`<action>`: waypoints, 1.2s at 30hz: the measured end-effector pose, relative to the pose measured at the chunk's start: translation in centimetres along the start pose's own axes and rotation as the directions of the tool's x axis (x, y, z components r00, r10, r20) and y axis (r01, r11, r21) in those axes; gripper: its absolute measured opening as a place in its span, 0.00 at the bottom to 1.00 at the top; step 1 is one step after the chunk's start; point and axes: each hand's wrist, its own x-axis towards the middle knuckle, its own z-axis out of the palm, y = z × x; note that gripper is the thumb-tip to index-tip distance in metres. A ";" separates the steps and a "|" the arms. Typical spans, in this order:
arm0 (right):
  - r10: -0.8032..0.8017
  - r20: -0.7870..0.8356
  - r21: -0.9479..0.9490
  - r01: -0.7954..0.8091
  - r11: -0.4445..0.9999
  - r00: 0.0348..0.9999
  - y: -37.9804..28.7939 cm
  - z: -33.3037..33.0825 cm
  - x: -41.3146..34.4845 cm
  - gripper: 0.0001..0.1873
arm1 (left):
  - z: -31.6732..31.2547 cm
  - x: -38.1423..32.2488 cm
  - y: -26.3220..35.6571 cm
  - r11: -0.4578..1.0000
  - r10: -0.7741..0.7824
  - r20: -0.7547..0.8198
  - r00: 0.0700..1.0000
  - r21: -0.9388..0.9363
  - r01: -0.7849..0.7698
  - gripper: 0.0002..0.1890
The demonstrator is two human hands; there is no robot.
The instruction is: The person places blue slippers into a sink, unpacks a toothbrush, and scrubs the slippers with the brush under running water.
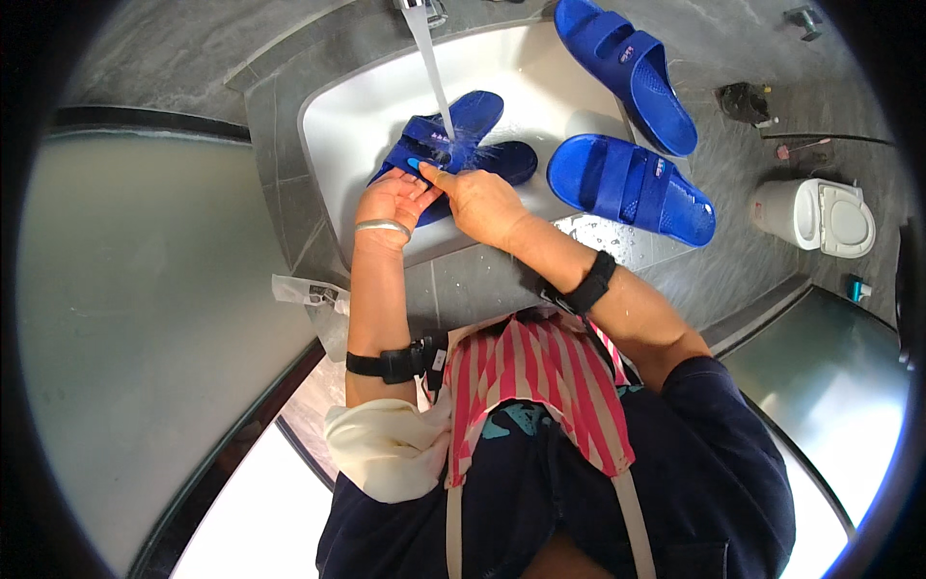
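Observation:
In a white basin [338,123], water from a faucet [411,3] pours over a blue two-strap plastic slipper [480,114]. A second, darker blue slipper [515,162] lies beneath and beside it. My left hand [394,195] is palm up at the near end of the slippers, its fingers against the upper one. Over the strap my right hand [483,203] bends its fingers around a small light-blue item [413,163], perhaps a brush, mostly hidden. Two more blue slippers rest at the right, one on the basin's near right rim [628,181], the other [662,101] farther back.
Grey tiled counter [463,286] borders the basin, with a wet patch [597,235] under the nearer right slipper. At left hangs a clear plastic bag [329,318] beside a frosted glass panel [145,289]. A white toilet [803,213] stands at far right, near a black bag [745,103].

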 end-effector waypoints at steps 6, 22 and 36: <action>0.044 0.119 0.001 -0.045 0.999 0.992 2.4 -2.0 -2.8 0.26 | -2.2 0.4 0.3 0.997 0.003 -0.072 0.997 -0.080 -0.009 0.17; -0.050 -0.220 0.127 0.080 0.989 0.974 1.1 0.6 -2.1 0.28 | 0.7 -0.5 0.5 0.987 -0.083 -0.216 0.973 -0.151 0.051 0.07; -0.007 -0.296 0.115 0.043 0.992 0.955 1.5 0.6 -0.1 0.29 | 0.3 -0.2 0.2 0.963 -0.123 -0.209 0.970 -0.261 0.066 0.09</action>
